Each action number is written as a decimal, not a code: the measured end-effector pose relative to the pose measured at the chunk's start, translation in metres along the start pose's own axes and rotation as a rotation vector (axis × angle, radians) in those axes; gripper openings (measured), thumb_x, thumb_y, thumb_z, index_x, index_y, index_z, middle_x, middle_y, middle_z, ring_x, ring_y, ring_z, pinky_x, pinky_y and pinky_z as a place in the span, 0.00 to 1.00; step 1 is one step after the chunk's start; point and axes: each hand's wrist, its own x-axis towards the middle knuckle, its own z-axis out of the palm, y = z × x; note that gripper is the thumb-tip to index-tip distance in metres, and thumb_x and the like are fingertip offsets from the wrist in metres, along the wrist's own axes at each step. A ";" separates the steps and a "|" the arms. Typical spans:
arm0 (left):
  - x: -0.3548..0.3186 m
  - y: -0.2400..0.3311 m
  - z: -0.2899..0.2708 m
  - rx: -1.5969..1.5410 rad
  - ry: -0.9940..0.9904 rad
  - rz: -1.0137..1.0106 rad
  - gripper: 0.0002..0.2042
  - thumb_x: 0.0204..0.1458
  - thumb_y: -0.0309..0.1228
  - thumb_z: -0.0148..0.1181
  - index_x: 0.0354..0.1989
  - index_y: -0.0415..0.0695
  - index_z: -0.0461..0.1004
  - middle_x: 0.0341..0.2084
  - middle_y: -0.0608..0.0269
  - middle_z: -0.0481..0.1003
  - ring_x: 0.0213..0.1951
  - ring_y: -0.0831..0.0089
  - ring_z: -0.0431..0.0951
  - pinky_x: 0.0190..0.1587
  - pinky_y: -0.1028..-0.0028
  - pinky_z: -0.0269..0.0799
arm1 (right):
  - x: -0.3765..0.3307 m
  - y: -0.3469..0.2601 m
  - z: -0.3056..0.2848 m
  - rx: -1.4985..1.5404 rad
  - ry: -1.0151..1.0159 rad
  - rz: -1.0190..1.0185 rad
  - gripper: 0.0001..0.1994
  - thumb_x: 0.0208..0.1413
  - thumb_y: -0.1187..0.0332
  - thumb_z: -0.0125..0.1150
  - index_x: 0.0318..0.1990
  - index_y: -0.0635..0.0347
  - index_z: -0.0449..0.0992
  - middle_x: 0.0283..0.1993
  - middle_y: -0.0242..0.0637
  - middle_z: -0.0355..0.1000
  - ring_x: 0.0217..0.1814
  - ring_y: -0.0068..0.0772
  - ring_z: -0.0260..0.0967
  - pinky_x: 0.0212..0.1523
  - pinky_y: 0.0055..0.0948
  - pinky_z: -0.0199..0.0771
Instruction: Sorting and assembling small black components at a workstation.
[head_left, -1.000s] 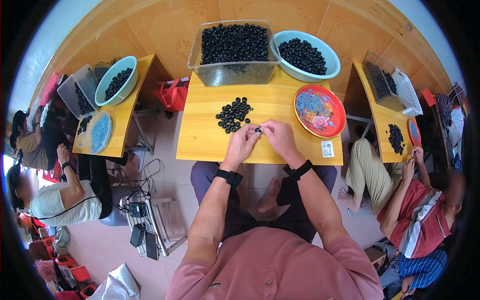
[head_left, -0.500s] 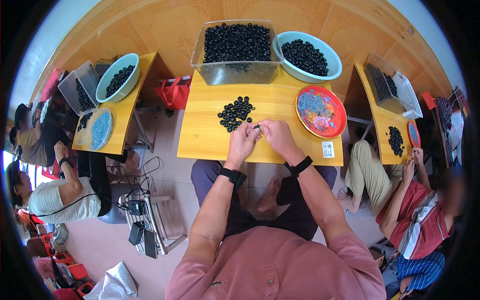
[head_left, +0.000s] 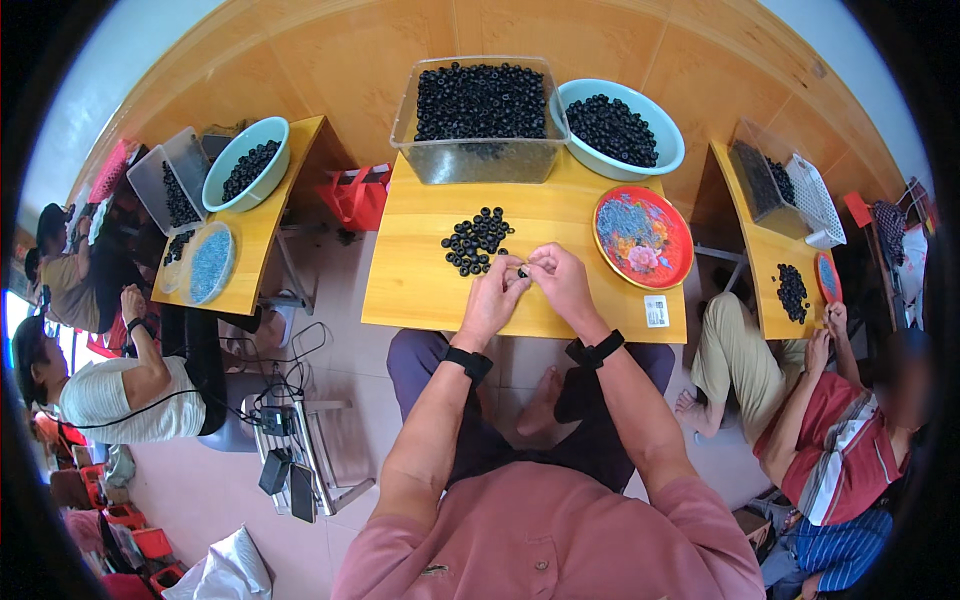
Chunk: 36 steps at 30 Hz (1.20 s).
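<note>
Over the near edge of the yellow table, my two hands meet at the fingertips. My left hand is closed, pinching a small round black piece. Close against it, my right hand has its thumb and finger pressed together; what they pinch is too small to make out. Just beyond my left hand lies a loose pile of black ring-shaped pieces. To the right of my hands sits a red flowered round tray with small bluish-grey pieces in it.
At the table's back stand a clear plastic bin and a turquoise basin, both full of black pieces. A white label lies near the right corner. People work at side tables left and right. A metal stool with cables stands left.
The view has shifted slightly, so the table appears lower. My hands stay together, with the fingertips turned a little and the black piece now nearer the left fingertips.
</note>
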 end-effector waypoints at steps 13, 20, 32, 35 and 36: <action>-0.001 0.007 0.007 0.236 -0.006 0.171 0.13 0.58 0.32 0.63 0.46 0.37 0.72 0.30 0.47 0.74 0.35 0.50 0.77 0.39 0.58 0.74 | -0.011 0.005 -0.010 0.369 -0.106 0.031 0.04 0.56 0.79 0.64 0.37 0.64 0.74 0.32 0.26 0.73 0.33 0.14 0.68 0.36 0.17 0.70; -0.003 0.011 0.009 0.347 -0.039 0.239 0.12 0.57 0.33 0.62 0.39 0.37 0.70 0.33 0.44 0.74 0.40 0.44 0.75 0.43 0.54 0.71 | -0.017 0.013 -0.007 0.304 -0.061 -0.006 0.05 0.56 0.76 0.64 0.32 0.61 0.73 0.28 0.22 0.69 0.29 0.12 0.63 0.31 0.19 0.65; -0.003 0.005 0.004 0.405 -0.038 0.289 0.13 0.59 0.35 0.59 0.30 0.38 0.67 0.26 0.44 0.72 0.33 0.45 0.75 0.36 0.54 0.71 | -0.016 0.012 -0.004 0.265 -0.108 -0.060 0.04 0.58 0.75 0.61 0.33 0.61 0.71 0.29 0.23 0.68 0.30 0.12 0.63 0.31 0.19 0.65; -0.003 0.006 0.005 0.412 -0.042 0.277 0.13 0.59 0.35 0.58 0.30 0.38 0.67 0.26 0.43 0.73 0.33 0.44 0.75 0.37 0.53 0.71 | -0.017 0.008 -0.006 0.239 -0.111 -0.041 0.04 0.58 0.75 0.61 0.33 0.61 0.72 0.29 0.23 0.68 0.30 0.12 0.63 0.31 0.19 0.64; -0.002 0.007 0.006 0.424 -0.031 0.256 0.12 0.58 0.34 0.60 0.30 0.38 0.67 0.25 0.43 0.72 0.32 0.44 0.75 0.36 0.54 0.71 | -0.017 0.006 -0.006 0.261 -0.122 -0.028 0.03 0.58 0.76 0.61 0.34 0.62 0.73 0.30 0.24 0.70 0.31 0.13 0.65 0.33 0.19 0.67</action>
